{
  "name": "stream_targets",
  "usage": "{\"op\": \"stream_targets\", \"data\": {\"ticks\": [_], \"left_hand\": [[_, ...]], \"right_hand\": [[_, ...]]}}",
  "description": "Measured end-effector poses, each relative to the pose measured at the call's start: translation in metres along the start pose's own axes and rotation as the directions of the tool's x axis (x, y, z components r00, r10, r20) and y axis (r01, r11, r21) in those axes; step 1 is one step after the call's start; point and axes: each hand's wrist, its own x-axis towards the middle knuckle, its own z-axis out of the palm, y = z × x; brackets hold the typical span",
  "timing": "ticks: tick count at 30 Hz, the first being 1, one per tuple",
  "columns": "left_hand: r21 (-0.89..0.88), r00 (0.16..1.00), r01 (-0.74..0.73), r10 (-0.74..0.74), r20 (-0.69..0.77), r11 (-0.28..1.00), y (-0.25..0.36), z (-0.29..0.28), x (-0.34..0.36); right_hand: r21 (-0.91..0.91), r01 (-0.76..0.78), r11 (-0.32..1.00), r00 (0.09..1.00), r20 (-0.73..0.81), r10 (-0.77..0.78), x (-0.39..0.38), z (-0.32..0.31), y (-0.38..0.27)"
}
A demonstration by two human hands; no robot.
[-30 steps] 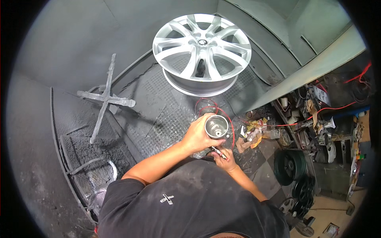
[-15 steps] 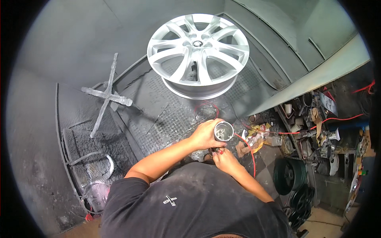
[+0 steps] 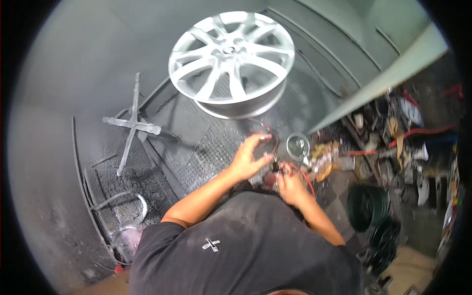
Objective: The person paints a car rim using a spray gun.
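My right hand [image 3: 291,186] is closed round what looks like a paint spray gun [image 3: 276,165], dark and smeared by motion. A round, clear-looking cup [image 3: 298,146] shows just beyond that hand; how it joins the gun is blurred. My left hand [image 3: 247,160] is off the cup, with thumb and fingers spread apart and nothing seen in them. A red air hose [image 3: 306,179] curves beside my right hand. Ahead of both hands stands a silver alloy wheel [image 3: 236,93], raised above the floor, its spoked face upward.
To the left stands a grey-coated cross-shaped stand [image 3: 133,124]. A pale panel edge [image 3: 378,91] runs along the right. Beyond it lie crumpled paper and rags [image 3: 324,160], a cluttered rack and dark wheel rims [image 3: 368,207]. Another red hose [image 3: 418,132] crosses there.
My left hand has let go of the cup and opened to its left. The cup has moved right and slightly away from me. My right hand has shifted right; the whole view has turned slightly.
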Motion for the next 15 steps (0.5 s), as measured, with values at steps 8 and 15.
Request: {"op": "stream_targets", "data": {"ticks": [8, 15], "left_hand": [[0.066, 0.856, 0.256, -0.258, 0.448, 0.964, -0.066, -0.017, -0.031], [-0.027, 0.768, 0.551, -0.495, 0.408, 0.834, -0.150, -0.057, -0.020]], "right_hand": [[0.183, -0.103, 0.978, 0.978, -0.158, 0.132, 0.016, -0.034, -0.013], [0.284, -0.210, 0.935, 0.929, -0.241, 0.282, 0.033, -0.063, -0.060]]}}
